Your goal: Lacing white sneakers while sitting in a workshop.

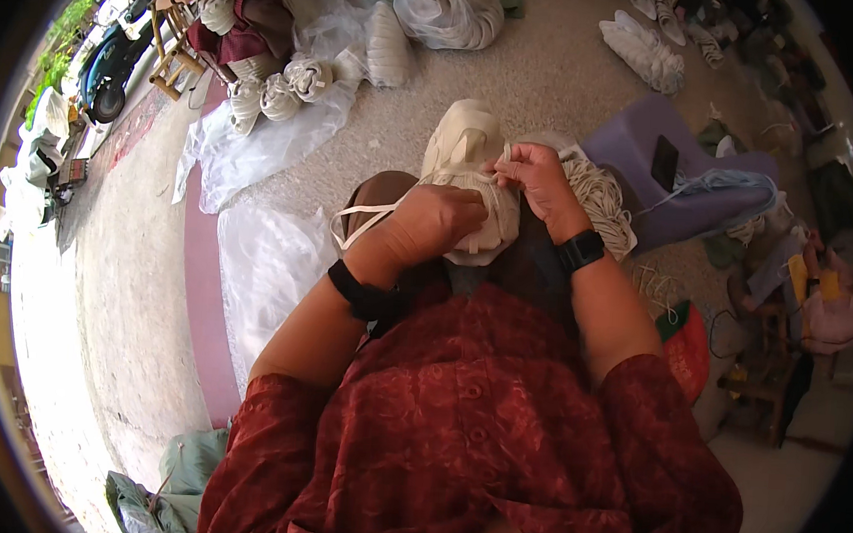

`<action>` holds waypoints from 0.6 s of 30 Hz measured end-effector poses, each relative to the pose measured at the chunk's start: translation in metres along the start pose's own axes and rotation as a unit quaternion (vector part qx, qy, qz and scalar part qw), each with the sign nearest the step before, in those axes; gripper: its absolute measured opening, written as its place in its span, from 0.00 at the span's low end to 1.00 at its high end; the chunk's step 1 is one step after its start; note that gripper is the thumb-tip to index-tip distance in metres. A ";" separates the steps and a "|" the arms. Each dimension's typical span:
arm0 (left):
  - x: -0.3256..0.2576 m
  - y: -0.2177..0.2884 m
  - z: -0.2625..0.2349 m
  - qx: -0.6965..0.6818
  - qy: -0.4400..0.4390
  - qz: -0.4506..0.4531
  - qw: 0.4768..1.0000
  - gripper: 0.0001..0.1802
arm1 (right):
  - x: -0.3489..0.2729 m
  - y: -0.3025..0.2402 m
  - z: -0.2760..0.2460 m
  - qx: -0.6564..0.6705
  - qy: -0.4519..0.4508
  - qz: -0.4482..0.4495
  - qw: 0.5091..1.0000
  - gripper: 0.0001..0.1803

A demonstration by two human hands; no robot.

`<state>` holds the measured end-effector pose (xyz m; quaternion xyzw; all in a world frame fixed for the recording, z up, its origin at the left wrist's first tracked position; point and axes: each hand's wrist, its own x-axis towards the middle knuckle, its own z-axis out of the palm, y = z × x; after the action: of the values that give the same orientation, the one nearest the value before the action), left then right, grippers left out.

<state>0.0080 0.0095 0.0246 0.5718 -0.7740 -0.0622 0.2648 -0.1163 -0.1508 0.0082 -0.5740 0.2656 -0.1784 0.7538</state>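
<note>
A cream-beige shoe upper (465, 131) lies over my knees, its rounded end pointing away from me. My left hand (436, 221) is closed over its near left part, the fingers curled and their tips partly hidden. From beside that hand a pale flat shoelace (364, 208) loops out to the left. At the upper's right edge my right hand (539, 183) pinches a thin pale lace end between thumb and forefinger. Just right of the right wrist hangs a thick bundle of cream laces (596, 198).
A purple plastic stool (635, 147) at the right carries a dark flat object (664, 162) and light blue laces (725, 186). Clear plastic sheeting (267, 268) covers floor on the left. Bundled shoe uppers (449, 12) lie ahead. Other people sit at far left and right.
</note>
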 end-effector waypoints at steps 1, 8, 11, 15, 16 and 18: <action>0.007 0.000 -0.003 0.053 0.014 0.017 0.998 0.05 | -0.001 0.001 0.003 0.038 0.033 -0.048 0.998 0.09; 0.017 -0.017 0.029 0.094 0.193 -0.102 0.971 0.05 | 0.004 0.017 -0.004 -0.113 0.073 -0.129 0.982 0.09; 0.020 -0.017 0.031 0.033 0.224 -0.171 0.959 0.03 | 0.007 0.022 -0.001 -0.128 0.062 -0.144 0.979 0.08; 0.018 -0.018 0.032 0.000 0.239 -0.175 0.955 0.04 | 0.011 0.022 0.004 -0.333 0.122 -0.237 0.904 0.09; 0.017 -0.019 0.033 -0.008 0.238 -0.178 0.955 0.04 | 0.011 0.021 0.007 -0.389 0.140 -0.279 0.867 0.09; 0.014 -0.023 0.035 -0.067 0.268 -0.147 0.950 0.04 | 0.011 0.021 0.010 -0.389 0.135 -0.284 0.866 0.10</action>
<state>0.0077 -0.0182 -0.0097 0.6556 -0.5761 0.0036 0.4882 -0.1021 -0.1440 -0.0126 -0.8419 0.2379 -0.3427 0.3423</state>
